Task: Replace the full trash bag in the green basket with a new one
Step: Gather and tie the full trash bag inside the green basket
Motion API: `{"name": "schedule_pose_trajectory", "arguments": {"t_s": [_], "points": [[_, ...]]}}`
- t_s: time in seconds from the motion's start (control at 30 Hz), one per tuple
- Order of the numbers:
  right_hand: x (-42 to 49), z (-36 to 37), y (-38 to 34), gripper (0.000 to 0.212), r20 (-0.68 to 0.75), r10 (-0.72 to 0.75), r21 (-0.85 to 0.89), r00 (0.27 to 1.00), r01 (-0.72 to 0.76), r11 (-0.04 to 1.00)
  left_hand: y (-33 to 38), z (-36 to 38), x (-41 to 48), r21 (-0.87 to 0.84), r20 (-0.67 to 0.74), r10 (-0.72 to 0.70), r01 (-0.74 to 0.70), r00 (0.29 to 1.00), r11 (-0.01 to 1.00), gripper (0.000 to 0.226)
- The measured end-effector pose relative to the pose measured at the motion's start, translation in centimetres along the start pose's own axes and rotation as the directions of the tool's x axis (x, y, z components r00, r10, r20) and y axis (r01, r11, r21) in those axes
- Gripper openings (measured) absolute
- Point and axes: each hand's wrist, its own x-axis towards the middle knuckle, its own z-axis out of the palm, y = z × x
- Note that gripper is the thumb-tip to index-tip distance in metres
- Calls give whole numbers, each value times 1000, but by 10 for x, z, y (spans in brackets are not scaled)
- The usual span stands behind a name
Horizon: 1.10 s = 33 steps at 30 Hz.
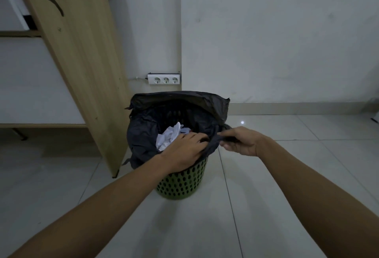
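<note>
Right hand (239,141): pinching a gathered fold of the black trash bag (143,134) at the near rim.
Left hand (185,148): fingers curled into the same fold, gripping.
Risk: thin film may tear, or white crumpled paper (169,136) spill, if pulled unevenly.
Bag: dark, wrinkled, draped over the green basket (181,184), which stands on the floor by a wooden panel (82,52).

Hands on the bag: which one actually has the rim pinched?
The right hand: it pinches a fold of the black bag. The left hand lies flat over the rim.
</note>
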Motion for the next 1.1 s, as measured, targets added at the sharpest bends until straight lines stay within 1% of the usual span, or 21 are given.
{"name": "schedule_pose_trajectory", "arguments": {"t_s": [0.07, 0.1, 0.13, 0.2, 0.23, 0.27, 0.3, 0.33, 0.37, 0.4, 0.43, 0.47, 0.5, 0.53, 0.6, 0.63, 0.73, 0.8, 0.87, 1.0, 1.1], "points": [[5, 12, -4, 10, -54, 5, 140, 999, 3, 990, 4, -10, 0, -137, -11, -101, 98, 995, 986, 33], [7, 19, -6, 14, -77, 0, 198, 997, 16, 980, 6, -13, 1, -255, -9, -168, 160, 986, 954, 36], [9, 24, -7, 20, -91, -5, 255, 996, 28, 967, 4, -15, 2, -281, 5, -210, 203, 978, 938, 41], [11, 31, -9, 28, -129, -1, 312, 992, 42, 949, 1, -20, 2, -220, 82, -202, 215, 976, 952, 48], [11, 34, -9, 30, -172, -18, 257, 985, 62, 965, -1, -19, -1, -211, 155, -241, 271, 958, 939, 45], [13, 35, -9, 35, -239, -63, 118, 969, 93, 989, -3, -20, -3, -264, 201, -276, 323, 940, 909, 43], [14, 36, -8, 43, -306, -155, -129, 939, 121, 984, -8, -20, -2, -334, 248, -288, 361, 925, 871, 38], [15, 36, -8, 49, -351, -309, -461, 884, 124, 879, -13, -21, -1, -396, 295, -304, 406, 906, 824, 33], [14, 36, -9, 51, -316, -494, -731, 810, 124, 671, -17, -26, 0, -438, 333, -318, 444, 888, 782, 30], [9, 40, -11, 50, -204, -638, -871, 743, 160, 465, -22, -27, 0, -457, 349, -342, 477, 873, 751, 29], [4, 44, -16, 44, -58, -687, -911, 724, 242, 332, -25, -30, -1, -461, 353, -371, 505, 859, 730, 27], [0, 47, -22, 38, 91, -651, -892, 753, 352, 282, -29, -33, -2, -480, 347, -399, 526, 849, 702, 26], [-3, 51, -26, 33, 216, -555, -845, 804, 438, 307, -31, -35, -3, -521, 342, -411, 535, 845, 665, 26], [-3, 56, -27, 32, 306, -446, -817, 841, 473, 331, -32, -37, -4, -563, 332, -411, 528, 849, 636, 28], [4, 61, -22, 34, 377, -364, -840, 852, 480, 253, -32, -42, -5, -588, 336, -421, 537, 842, 605, 28], [8, 62, -19, 30, 391, -362, -835, 846, 491, 246, -34, -45, -5, -582, 348, -418, 543, 839, 605, 28], [13, 63, -13, 6, 417, -416, -763, 808, 560, 323, -40, -57, -7, -541, 472, -372, 596, 799, 593, 36], [14, 63, -14, 6, 393, -456, -758, 799, 562, 331, -45, -64, -12, -425, 557, -317, 592, 767, 685, 42], [14, 60, -16, 10, 370, -464, -765, 805, 547, 339, -51, -66, -18, -353, 608, -276, 565, 745, 746, 33], [13, 64, -24, 14, 378, -402, -791, 834, 517, 328, -62, -72, -26, -482, 614, -261, 616, 744, 623, 33], [6, 79, -30, 11, 475, -307, -769, 825, 558, 311, -64, -69, -27, -514, 549, -310, 606, 776, 607, 18]]}}
